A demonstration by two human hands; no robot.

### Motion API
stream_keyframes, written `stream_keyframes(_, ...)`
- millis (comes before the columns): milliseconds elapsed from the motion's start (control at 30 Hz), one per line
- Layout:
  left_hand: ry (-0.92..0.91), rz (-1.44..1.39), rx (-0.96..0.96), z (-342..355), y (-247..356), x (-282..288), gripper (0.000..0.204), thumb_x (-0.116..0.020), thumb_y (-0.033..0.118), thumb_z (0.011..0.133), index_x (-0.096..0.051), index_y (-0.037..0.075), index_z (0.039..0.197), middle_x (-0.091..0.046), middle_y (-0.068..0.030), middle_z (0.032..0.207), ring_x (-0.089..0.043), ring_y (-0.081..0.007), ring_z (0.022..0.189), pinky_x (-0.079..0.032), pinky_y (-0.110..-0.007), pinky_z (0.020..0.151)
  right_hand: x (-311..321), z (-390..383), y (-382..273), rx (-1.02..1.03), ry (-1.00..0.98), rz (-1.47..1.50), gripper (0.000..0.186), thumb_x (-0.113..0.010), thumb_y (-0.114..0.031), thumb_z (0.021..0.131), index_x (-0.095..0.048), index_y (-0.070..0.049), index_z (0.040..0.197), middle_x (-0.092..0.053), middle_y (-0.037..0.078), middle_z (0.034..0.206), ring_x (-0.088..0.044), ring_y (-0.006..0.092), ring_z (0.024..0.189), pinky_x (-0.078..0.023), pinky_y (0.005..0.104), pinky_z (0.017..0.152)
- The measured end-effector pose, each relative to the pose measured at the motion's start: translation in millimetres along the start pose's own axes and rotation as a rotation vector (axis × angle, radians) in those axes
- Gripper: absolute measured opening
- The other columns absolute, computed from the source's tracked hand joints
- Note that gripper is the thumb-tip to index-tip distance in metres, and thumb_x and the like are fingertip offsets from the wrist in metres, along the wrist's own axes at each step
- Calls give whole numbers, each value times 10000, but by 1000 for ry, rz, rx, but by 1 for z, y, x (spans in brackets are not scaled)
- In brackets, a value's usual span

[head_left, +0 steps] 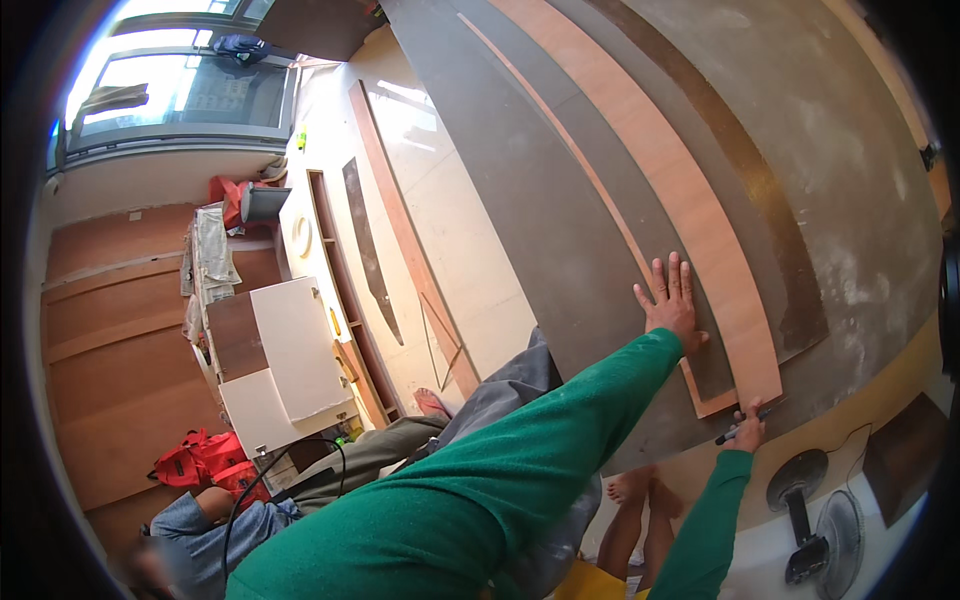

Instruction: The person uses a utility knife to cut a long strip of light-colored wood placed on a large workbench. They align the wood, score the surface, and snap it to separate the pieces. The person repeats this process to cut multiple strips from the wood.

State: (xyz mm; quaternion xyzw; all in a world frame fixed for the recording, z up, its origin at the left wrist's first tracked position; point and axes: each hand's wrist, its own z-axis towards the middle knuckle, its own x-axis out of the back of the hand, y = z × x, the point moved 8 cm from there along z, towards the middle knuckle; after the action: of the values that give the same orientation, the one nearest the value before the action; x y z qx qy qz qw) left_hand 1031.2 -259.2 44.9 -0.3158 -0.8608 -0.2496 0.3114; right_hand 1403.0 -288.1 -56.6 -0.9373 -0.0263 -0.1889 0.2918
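My left hand [675, 312] presses flat, fingers spread, on a long grey strip [712, 370] that lies on a large grey sheet [590, 370]. A pinkish wood edge [610, 200] shows along the strip's left side and at its near end. To the right of that hand runs a wide, curved-looking pinkish wood strip [715, 230]. At the strip's near end my right hand [747, 432] is closed on a slim dark pen-like tool [730, 437], its thin end pointing right. Whether the tool is a marker or a knife I cannot make out.
A dark brown strip [770, 200] lies further right on the sheet. Below right stands a dark fan [800, 520]. Left are a long plank [400, 220] on the floor, a white cabinet [300, 350], a red bag [200, 458] and a person in a blue-grey shirt [215, 535].
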Motion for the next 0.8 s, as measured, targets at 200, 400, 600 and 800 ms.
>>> stream_keyframes(200,96,184,-118,5,27,15,1042,-763,381,831,-190,-67,1577,-38,-301,1668,-6,-542,1531,-122,-717,1188,17,-14,-14,-92,93,10,605,-764,-508,897,-604,-72,1285,-620,-5,1055,-571,125,866,-394,302,664)
stream_keyframes(400,401,351,-655,28,72,83,562,-653,176,858,-539,-12,1374,-350,-276,1582,-224,-484,1513,-160,-725,1191,38,-14,-5,-154,118,66,582,-772,-457,907,-583,-98,1325,-616,-4,1135,-587,141,950,-405,306,691)
stream_keyframes(600,407,591,-960,108,57,99,449,-637,207,909,-592,117,1347,-485,-132,1486,-366,-378,1453,-210,-735,1190,37,-20,-3,-174,165,61,596,-746,-415,936,-545,-84,1389,-607,42,1206,-597,190,1064,-423,338,770)
stream_keyframes(800,315,529,-989,143,44,106,398,-644,197,917,-648,166,1313,-575,-70,1280,-509,-315,1307,-188,-756,1196,49,-8,12,-283,187,74,584,-681,-401,980,-501,-123,1461,-584,70,1328,-538,242,1268,-392,401,908)
